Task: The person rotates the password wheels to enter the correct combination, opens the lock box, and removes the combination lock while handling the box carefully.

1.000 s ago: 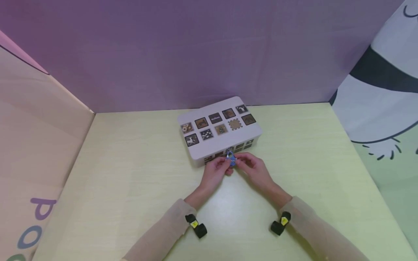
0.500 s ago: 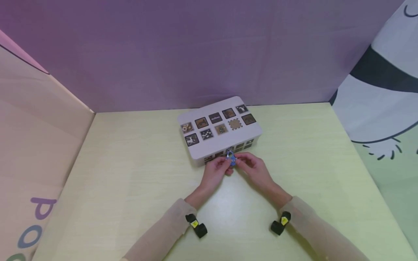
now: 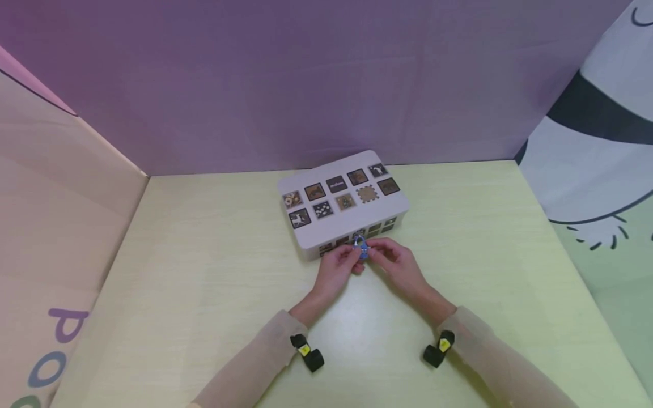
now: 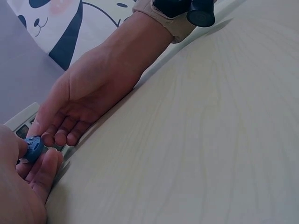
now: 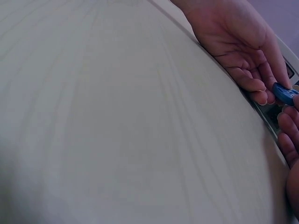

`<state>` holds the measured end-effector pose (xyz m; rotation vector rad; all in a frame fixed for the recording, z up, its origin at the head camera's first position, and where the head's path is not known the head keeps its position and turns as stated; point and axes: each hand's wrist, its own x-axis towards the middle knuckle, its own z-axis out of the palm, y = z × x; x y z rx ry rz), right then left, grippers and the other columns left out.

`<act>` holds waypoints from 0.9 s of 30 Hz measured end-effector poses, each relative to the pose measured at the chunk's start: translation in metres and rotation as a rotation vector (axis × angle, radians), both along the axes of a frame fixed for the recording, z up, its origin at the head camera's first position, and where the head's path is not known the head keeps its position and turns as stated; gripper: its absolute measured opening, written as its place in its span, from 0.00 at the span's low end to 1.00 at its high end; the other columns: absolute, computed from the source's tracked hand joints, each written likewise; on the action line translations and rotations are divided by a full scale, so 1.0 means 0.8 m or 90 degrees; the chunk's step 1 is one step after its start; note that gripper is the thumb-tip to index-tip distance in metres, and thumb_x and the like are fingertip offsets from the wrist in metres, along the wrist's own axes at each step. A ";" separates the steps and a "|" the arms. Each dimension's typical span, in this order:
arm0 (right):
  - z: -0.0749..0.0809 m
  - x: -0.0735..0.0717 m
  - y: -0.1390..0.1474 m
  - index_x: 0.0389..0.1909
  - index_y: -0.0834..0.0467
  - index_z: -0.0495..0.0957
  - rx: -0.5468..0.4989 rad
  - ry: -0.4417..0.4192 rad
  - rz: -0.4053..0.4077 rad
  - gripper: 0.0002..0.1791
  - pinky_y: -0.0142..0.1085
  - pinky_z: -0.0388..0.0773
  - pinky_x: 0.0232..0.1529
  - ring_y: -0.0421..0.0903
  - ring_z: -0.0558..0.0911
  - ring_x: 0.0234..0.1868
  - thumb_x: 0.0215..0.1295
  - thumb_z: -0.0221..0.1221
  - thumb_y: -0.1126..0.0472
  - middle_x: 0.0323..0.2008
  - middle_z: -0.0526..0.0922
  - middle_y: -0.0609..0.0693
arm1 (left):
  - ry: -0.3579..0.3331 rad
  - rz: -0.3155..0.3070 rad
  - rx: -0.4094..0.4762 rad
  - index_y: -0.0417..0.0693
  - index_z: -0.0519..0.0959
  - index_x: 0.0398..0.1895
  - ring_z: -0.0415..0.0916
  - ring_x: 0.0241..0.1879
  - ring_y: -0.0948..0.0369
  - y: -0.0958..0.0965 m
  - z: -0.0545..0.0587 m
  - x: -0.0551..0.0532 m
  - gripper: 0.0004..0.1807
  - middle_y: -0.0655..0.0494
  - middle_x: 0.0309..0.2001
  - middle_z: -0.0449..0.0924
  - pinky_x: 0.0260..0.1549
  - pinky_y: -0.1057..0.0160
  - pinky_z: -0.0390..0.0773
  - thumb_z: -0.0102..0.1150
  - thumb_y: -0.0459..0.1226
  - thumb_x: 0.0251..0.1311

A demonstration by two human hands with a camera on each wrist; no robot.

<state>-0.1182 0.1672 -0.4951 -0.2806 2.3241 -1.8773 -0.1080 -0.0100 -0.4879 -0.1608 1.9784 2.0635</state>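
Between my two hands is a small blue padlock (image 3: 363,250) with a silver shackle, held right at the front side of a white box (image 3: 331,226). My left hand (image 3: 334,271) pinches it from the left with thumb and fingers. From the other side, my right hand (image 3: 400,267) pinches its right edge. The left wrist view shows the padlock's blue rim (image 4: 35,148) between the fingertips of both hands. The right wrist view catches its blue body (image 5: 283,94) near the right edge. Whether the shackle passes through a clasp on the box cannot be told.
The box lid carries rows of dark and brown square pictures. It stands at an angle on a pale wooden table (image 3: 214,272), close to a purple back wall (image 3: 285,85). Printed panels border the table left and right. Each sleeve bears a black wrist camera (image 3: 308,353).
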 end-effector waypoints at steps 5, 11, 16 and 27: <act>-0.001 0.000 0.000 0.55 0.67 0.79 -0.003 0.004 0.000 0.14 0.26 0.81 0.52 0.38 0.82 0.45 0.73 0.61 0.66 0.47 0.85 0.60 | 0.002 0.000 -0.006 0.31 0.80 0.51 0.81 0.32 0.63 0.000 0.000 0.000 0.14 0.38 0.42 0.86 0.42 0.63 0.89 0.56 0.36 0.75; -0.001 0.000 0.000 0.56 0.67 0.79 -0.006 -0.003 0.000 0.14 0.26 0.81 0.52 0.38 0.82 0.45 0.73 0.61 0.66 0.47 0.85 0.60 | 0.008 -0.003 -0.009 0.31 0.80 0.50 0.82 0.32 0.63 0.000 -0.003 0.000 0.14 0.38 0.41 0.86 0.41 0.63 0.89 0.56 0.36 0.75; 0.001 0.001 0.000 0.56 0.66 0.79 -0.006 -0.012 0.001 0.14 0.27 0.81 0.53 0.39 0.82 0.46 0.74 0.61 0.65 0.48 0.84 0.62 | 0.007 -0.004 -0.003 0.30 0.80 0.51 0.81 0.31 0.64 -0.001 -0.003 0.000 0.14 0.38 0.41 0.86 0.41 0.65 0.89 0.56 0.35 0.75; -0.002 0.000 0.002 0.55 0.65 0.80 0.007 -0.013 0.002 0.14 0.28 0.82 0.51 0.43 0.82 0.45 0.74 0.61 0.64 0.47 0.85 0.62 | 0.007 -0.002 0.023 0.29 0.78 0.53 0.84 0.33 0.62 -0.002 -0.004 0.000 0.13 0.37 0.44 0.86 0.43 0.63 0.90 0.57 0.31 0.73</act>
